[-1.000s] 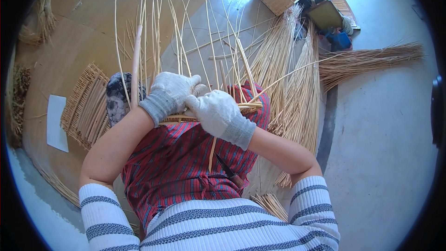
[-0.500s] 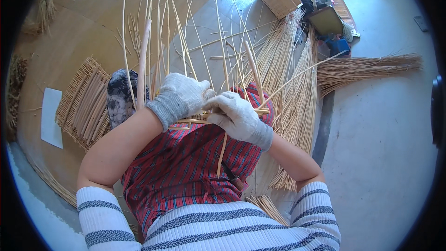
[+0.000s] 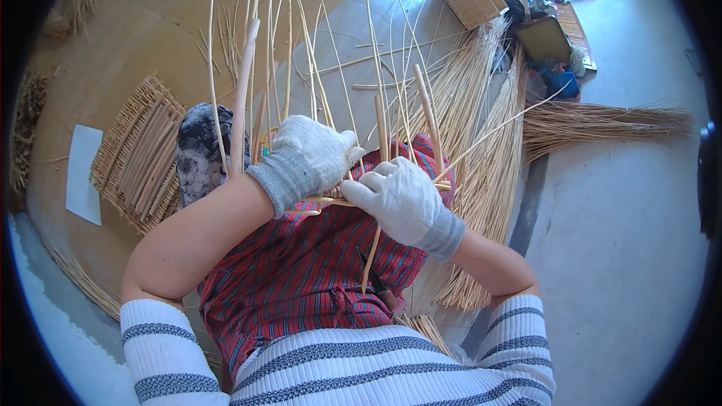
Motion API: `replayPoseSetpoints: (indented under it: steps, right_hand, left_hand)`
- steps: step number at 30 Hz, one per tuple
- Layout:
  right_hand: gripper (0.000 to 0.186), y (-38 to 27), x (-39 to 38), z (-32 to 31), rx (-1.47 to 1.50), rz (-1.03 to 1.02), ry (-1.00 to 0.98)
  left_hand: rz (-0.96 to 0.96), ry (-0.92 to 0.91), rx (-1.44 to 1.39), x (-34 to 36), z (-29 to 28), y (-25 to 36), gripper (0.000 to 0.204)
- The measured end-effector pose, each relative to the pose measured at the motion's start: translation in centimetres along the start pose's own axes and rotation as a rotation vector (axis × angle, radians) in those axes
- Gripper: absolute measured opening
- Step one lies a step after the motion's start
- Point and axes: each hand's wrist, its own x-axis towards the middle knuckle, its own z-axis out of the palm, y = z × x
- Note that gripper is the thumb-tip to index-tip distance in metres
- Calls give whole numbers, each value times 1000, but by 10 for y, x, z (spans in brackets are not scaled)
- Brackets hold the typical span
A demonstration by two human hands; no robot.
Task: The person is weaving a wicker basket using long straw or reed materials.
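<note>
My left hand (image 3: 312,154), in a white knit glove, curls over a partly woven cane frame (image 3: 316,209) resting on my red striped apron (image 3: 286,271). My right hand (image 3: 395,199), gloved alike, has its fingers bent on the same frame just right of the left one; the exact strands under the fingers are hidden. Long thin canes (image 3: 326,98) and thicker sticks (image 3: 249,53) rise from the frame, and one strip (image 3: 371,263) hangs down below my right hand. A dark blade with a wooden handle (image 3: 387,299) lies on the apron, partly behind that strip.
A woven slatted panel (image 3: 135,150) and white sheet (image 3: 83,173) lie left, beside mottled dark fabric (image 3: 197,146). Long cane bundles (image 3: 481,203) and a darker bundle (image 3: 609,120) lie right. Woven boxes (image 3: 470,0), a blue container (image 3: 560,83) and cluttered bags stand at the back right.
Both hands and the frame have shifted rightward in the view. My right hand has moved slightly down, its fingers bending over the weave. The surroundings appear slightly shifted too.
</note>
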Motion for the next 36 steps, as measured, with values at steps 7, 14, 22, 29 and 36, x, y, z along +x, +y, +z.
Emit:
replayPoseSetpoints:
  steps: [7,14,22,29,36]
  right_hand:
    - [34,-3,5,-13,-114,20,6]
    - [17,2,5,-15,-71,-18,-6]
    - [20,2,8,-14,-78,-8,-32]
    - [17,-2,10,-16,-117,26,-51]
    - [15,-3,18,-11,-116,-27,-54]
  left_hand:
    - [-21,-125,-6,3,-8,4,45]
    - [-2,-75,24,9,0,6,41]
    - [22,-113,26,11,-2,8,49]
    - [69,-86,-63,14,-7,7,53]
    - [97,-120,-53,16,-4,2,53]
